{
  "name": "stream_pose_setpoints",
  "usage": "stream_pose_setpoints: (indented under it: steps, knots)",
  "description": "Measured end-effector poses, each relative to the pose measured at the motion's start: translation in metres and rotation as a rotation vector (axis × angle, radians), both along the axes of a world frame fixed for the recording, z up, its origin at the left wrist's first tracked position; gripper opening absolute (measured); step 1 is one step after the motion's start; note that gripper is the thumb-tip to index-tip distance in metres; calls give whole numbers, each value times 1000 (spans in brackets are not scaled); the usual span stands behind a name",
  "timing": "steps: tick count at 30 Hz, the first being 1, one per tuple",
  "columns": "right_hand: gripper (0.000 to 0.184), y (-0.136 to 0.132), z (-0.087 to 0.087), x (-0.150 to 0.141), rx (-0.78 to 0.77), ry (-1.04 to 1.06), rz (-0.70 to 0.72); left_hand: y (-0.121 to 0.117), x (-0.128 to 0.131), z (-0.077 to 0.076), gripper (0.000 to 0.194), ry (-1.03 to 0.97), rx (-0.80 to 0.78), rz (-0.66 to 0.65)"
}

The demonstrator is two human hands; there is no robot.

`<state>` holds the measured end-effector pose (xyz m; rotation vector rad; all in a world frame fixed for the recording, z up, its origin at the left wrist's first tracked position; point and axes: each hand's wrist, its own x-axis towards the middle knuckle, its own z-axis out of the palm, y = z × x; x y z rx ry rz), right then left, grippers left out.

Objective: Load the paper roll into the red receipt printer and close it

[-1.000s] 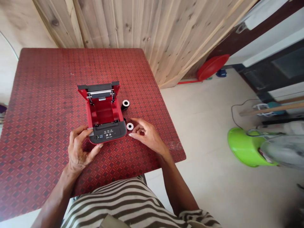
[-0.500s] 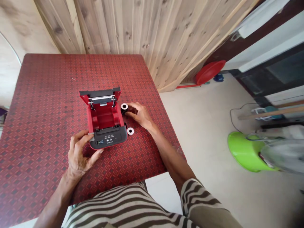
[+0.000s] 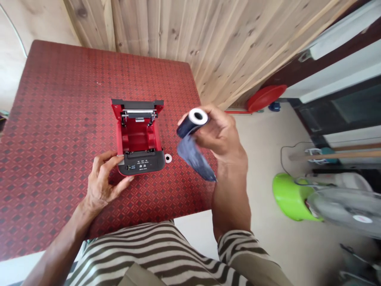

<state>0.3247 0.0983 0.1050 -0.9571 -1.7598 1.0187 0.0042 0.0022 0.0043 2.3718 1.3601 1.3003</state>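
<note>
Right hand clasps 1 dark cylindrical roll near the red patterned table's edge.
Half-curled left hand grips boxy red-black device.

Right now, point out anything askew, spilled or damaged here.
Only the roll in the right hand looks untidy: a loose dark strip hangs from it. The lid of the red printer stands open. I see no spill or damage.
</note>
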Motion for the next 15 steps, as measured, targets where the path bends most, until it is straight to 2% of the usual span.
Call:
stream_pose_setpoints:
  steps: [3, 6, 8, 12, 15]
  knots:
    - [24, -10, 17, -31, 127, -420, 144, -1, -1, -2, 64, 1, -7, 4]
    - [22, -12, 11, -71, 190, -815, 162, -2, -2, -4, 64, 12, -26, 6]
    - [22, -10, 4, -94, 193, -1004, 137, -3, -3, -5, 63, 20, -40, 16]
    - [28, -3, -5, -116, 215, -1183, 102, -5, -2, -7, 62, 25, -64, 20]
    - [27, 8, -9, -118, 226, -1226, 152, -5, -2, -7, 63, 17, -72, 14]
